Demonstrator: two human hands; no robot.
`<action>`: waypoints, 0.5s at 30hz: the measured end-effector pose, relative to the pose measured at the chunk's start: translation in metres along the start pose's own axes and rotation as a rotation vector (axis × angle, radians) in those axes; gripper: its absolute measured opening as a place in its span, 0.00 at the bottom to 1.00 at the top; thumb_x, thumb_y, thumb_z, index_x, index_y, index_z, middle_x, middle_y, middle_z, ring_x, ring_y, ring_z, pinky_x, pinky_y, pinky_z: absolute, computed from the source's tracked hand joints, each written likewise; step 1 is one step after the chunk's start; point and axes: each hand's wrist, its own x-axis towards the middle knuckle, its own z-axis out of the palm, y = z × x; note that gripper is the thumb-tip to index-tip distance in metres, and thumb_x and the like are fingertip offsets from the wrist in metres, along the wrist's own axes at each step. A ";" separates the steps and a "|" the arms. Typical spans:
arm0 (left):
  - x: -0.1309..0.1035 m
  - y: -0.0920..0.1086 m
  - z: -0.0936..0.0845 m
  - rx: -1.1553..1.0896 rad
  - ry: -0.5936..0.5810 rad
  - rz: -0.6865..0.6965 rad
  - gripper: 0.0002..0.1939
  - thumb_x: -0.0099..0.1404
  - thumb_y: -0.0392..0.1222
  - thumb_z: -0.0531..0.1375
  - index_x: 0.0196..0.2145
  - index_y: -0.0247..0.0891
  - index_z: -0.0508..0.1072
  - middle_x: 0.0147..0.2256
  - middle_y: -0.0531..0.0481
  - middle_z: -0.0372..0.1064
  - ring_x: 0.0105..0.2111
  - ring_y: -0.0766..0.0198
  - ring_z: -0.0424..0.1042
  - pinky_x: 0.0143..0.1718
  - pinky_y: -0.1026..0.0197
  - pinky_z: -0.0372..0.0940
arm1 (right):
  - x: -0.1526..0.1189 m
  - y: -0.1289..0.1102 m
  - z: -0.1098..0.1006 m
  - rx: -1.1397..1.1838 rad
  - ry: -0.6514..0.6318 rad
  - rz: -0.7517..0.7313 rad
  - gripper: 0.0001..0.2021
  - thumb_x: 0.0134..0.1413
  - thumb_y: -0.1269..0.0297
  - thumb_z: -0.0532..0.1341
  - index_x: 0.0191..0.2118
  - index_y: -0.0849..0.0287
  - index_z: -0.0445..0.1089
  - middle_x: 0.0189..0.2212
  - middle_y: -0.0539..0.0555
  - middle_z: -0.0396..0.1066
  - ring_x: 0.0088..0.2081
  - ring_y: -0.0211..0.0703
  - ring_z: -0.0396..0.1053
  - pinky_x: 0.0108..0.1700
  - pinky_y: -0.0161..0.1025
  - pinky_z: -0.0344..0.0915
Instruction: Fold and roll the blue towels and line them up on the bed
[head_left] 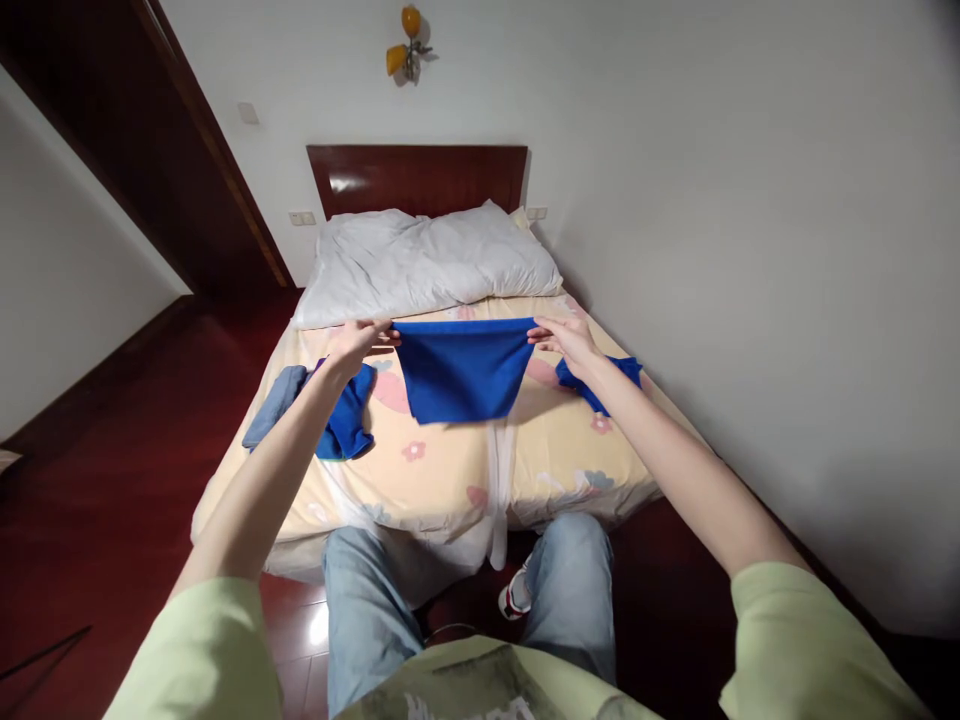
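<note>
A plain blue cloth (466,375) hangs stretched between my two hands above the bed, its top edge pulled straight. My left hand (364,343) pinches the upper left corner. At the upper right corner, my right hand (562,338) grips the cloth between thumb and fingers. Under my left forearm lie a crumpled blue garment (349,420) and a grey-blue folded cloth (276,405), both partly covered by the arm. Another blue cloth piece (626,373) rests on the bed beneath my right wrist, part of it hidden.
The bed (420,490) has a pale yellow flowered sheet. A white pillow or quilt (435,260) lies against the dark wooden headboard (427,175). A white wall (750,250) runs along the right side. Dark red floor (150,420) shows on the left.
</note>
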 end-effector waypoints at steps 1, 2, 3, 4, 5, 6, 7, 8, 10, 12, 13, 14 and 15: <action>0.002 0.003 0.001 0.009 0.015 0.046 0.18 0.60 0.54 0.65 0.34 0.34 0.74 0.37 0.40 0.78 0.36 0.57 0.78 0.38 0.56 0.74 | 0.004 0.000 -0.002 -0.006 -0.007 -0.060 0.10 0.54 0.62 0.69 0.29 0.62 0.74 0.27 0.56 0.78 0.27 0.36 0.75 0.27 0.28 0.67; 0.002 0.004 0.002 0.015 0.029 0.084 0.19 0.60 0.55 0.65 0.35 0.34 0.74 0.36 0.41 0.78 0.36 0.57 0.78 0.37 0.56 0.74 | 0.007 0.002 -0.005 -0.011 -0.013 -0.111 0.11 0.53 0.59 0.70 0.29 0.62 0.74 0.27 0.56 0.78 0.27 0.37 0.75 0.27 0.28 0.67; 0.000 0.001 0.003 0.018 0.032 0.114 0.20 0.60 0.56 0.64 0.35 0.34 0.74 0.35 0.42 0.78 0.36 0.57 0.78 0.37 0.57 0.73 | 0.007 0.007 -0.010 -0.017 -0.021 -0.150 0.13 0.51 0.56 0.71 0.29 0.62 0.75 0.27 0.56 0.78 0.28 0.37 0.75 0.27 0.29 0.66; -0.003 -0.006 0.005 0.022 0.027 0.137 0.21 0.60 0.58 0.64 0.35 0.34 0.74 0.35 0.42 0.78 0.35 0.58 0.78 0.36 0.57 0.73 | 0.005 0.015 -0.015 -0.029 -0.031 -0.175 0.15 0.49 0.53 0.72 0.29 0.62 0.75 0.27 0.56 0.78 0.28 0.37 0.74 0.27 0.29 0.66; -0.009 -0.017 0.006 0.031 0.018 0.151 0.22 0.60 0.59 0.64 0.34 0.34 0.74 0.33 0.43 0.77 0.34 0.59 0.77 0.34 0.58 0.72 | 0.002 0.027 -0.021 -0.048 -0.043 -0.185 0.17 0.47 0.51 0.72 0.28 0.62 0.75 0.27 0.56 0.78 0.28 0.37 0.73 0.26 0.29 0.65; -0.016 -0.033 0.008 0.045 0.008 0.156 0.23 0.59 0.60 0.63 0.33 0.34 0.74 0.32 0.43 0.77 0.32 0.60 0.77 0.33 0.60 0.72 | -0.003 0.044 -0.026 -0.074 -0.059 -0.183 0.18 0.46 0.49 0.72 0.28 0.61 0.75 0.27 0.56 0.78 0.27 0.37 0.72 0.26 0.29 0.64; -0.025 -0.052 0.011 0.067 0.007 0.151 0.24 0.59 0.62 0.63 0.32 0.35 0.73 0.29 0.45 0.76 0.30 0.61 0.75 0.31 0.61 0.71 | -0.010 0.064 -0.031 -0.105 -0.073 -0.172 0.19 0.45 0.47 0.72 0.28 0.61 0.75 0.27 0.56 0.77 0.25 0.36 0.71 0.25 0.29 0.63; -0.035 -0.076 0.015 0.103 0.006 0.133 0.24 0.59 0.63 0.63 0.31 0.35 0.73 0.26 0.46 0.74 0.27 0.62 0.74 0.29 0.62 0.69 | -0.020 0.087 -0.035 -0.139 -0.085 -0.151 0.20 0.44 0.46 0.71 0.27 0.61 0.75 0.26 0.55 0.77 0.24 0.34 0.68 0.24 0.29 0.61; -0.060 -0.132 0.025 0.194 0.030 0.065 0.24 0.59 0.64 0.61 0.30 0.37 0.74 0.21 0.50 0.69 0.21 0.64 0.70 0.25 0.64 0.65 | -0.045 0.141 -0.040 -0.193 -0.082 -0.067 0.21 0.44 0.44 0.70 0.23 0.60 0.73 0.22 0.53 0.74 0.20 0.32 0.62 0.21 0.30 0.56; -0.089 -0.189 0.037 0.308 0.013 -0.098 0.24 0.58 0.65 0.60 0.30 0.38 0.74 0.17 0.53 0.65 0.18 0.65 0.66 0.23 0.64 0.62 | -0.075 0.198 -0.040 -0.217 -0.069 0.089 0.23 0.41 0.43 0.70 0.19 0.59 0.69 0.17 0.49 0.68 0.18 0.31 0.57 0.20 0.30 0.52; -0.103 -0.215 0.044 0.317 0.013 -0.220 0.25 0.57 0.66 0.60 0.29 0.39 0.74 0.16 0.54 0.63 0.18 0.64 0.65 0.23 0.63 0.60 | -0.090 0.224 -0.038 -0.221 -0.061 0.192 0.24 0.39 0.42 0.70 0.17 0.59 0.68 0.15 0.48 0.65 0.17 0.31 0.55 0.19 0.30 0.50; -0.116 -0.237 0.050 0.306 0.000 -0.352 0.26 0.56 0.67 0.60 0.30 0.39 0.74 0.16 0.55 0.62 0.19 0.64 0.66 0.23 0.63 0.60 | -0.104 0.247 -0.035 -0.217 -0.044 0.296 0.24 0.36 0.42 0.71 0.16 0.58 0.66 0.14 0.47 0.63 0.16 0.30 0.52 0.19 0.31 0.47; -0.128 -0.257 0.056 0.310 -0.018 -0.412 0.27 0.55 0.68 0.60 0.30 0.39 0.74 0.15 0.55 0.61 0.19 0.62 0.66 0.22 0.62 0.59 | -0.117 0.267 -0.032 -0.219 -0.043 0.344 0.24 0.35 0.42 0.71 0.16 0.58 0.65 0.13 0.46 0.61 0.15 0.30 0.51 0.18 0.31 0.46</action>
